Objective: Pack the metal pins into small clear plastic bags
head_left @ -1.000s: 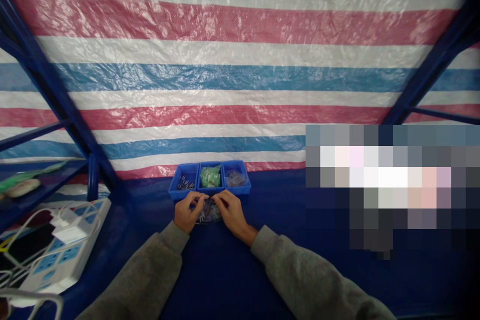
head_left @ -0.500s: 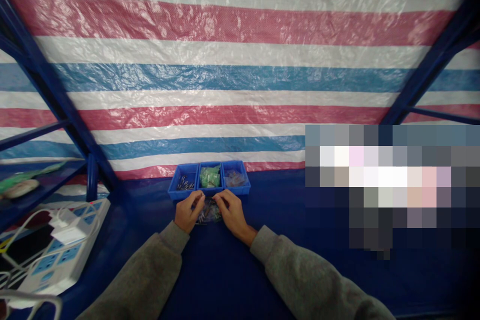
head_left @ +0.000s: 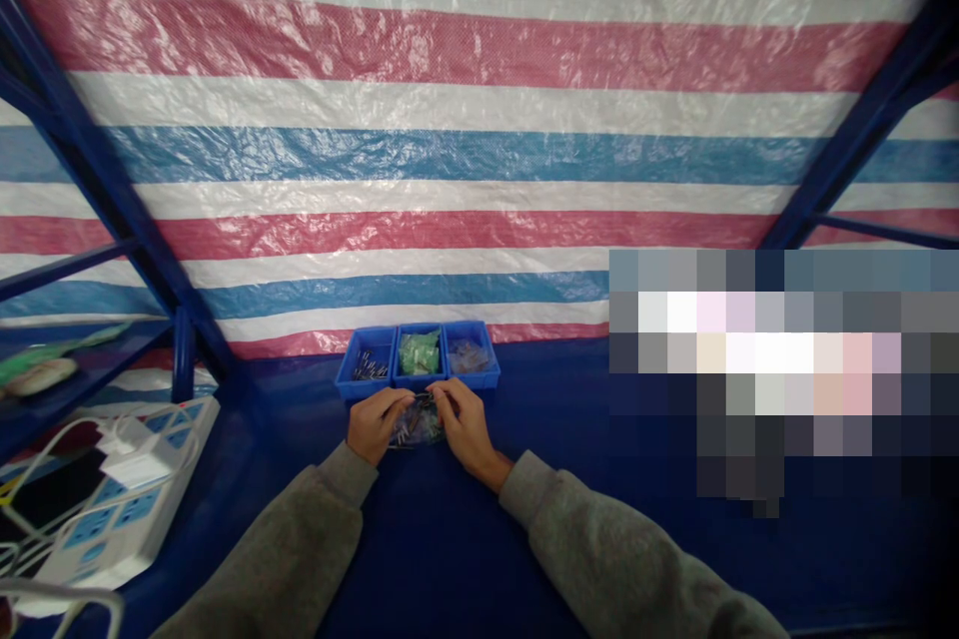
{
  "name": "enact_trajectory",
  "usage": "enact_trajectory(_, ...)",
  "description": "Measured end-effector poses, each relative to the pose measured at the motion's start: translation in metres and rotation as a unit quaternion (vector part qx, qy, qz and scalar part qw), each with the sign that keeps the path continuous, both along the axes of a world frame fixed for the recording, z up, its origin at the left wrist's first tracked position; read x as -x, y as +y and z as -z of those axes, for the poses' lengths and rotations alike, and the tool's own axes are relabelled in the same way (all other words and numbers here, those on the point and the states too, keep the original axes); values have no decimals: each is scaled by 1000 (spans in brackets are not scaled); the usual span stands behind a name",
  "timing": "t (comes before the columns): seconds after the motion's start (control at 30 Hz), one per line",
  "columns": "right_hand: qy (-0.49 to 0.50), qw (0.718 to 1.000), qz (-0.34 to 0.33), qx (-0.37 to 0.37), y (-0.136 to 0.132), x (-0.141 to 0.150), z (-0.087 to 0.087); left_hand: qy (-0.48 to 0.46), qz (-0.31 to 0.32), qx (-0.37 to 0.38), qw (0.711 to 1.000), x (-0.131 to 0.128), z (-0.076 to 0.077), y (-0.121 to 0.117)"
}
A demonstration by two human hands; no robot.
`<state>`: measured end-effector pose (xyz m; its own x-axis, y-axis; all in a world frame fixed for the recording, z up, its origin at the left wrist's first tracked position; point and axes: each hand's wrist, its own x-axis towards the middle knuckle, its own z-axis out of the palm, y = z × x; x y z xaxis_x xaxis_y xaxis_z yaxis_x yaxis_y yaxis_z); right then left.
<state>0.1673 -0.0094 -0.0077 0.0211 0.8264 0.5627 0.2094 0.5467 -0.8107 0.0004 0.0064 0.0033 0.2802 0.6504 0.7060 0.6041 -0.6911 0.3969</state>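
My left hand is closed in a pinch, thumb against fingers. Opposite it, my right hand pinches as well, and a small thin dark piece spans the fingertips of both. It is too small to name. Under and between the hands lies a pile of small parts, some slim and metallic, some clear or greenish. Just beyond the fingers stand three joined blue bins: the left bin holds thin metal pieces, the middle bin green packets, the right bin clear plastic-like pieces.
The blue tabletop runs under my forearms. On the left are a white power strip with a plugged-in adapter and loose cables. Blue frame posts and a striped sheet stand behind. A blurred patch covers the right.
My left fingertips have come down and closer to the right hand, meeting at the thin dark piece. My right hand has barely moved, and the bins stay put.
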Motion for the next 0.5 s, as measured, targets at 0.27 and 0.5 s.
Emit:
enact_trajectory(0.27, -44, 998, -26, -20, 0, 0, -2, 5, -24, 49, 998, 2, 2, 1)
enact_trajectory(0.5, -60, 997, -35, -20, 1, 0, 1, 1, -25, 74, 997, 2, 5, 1)
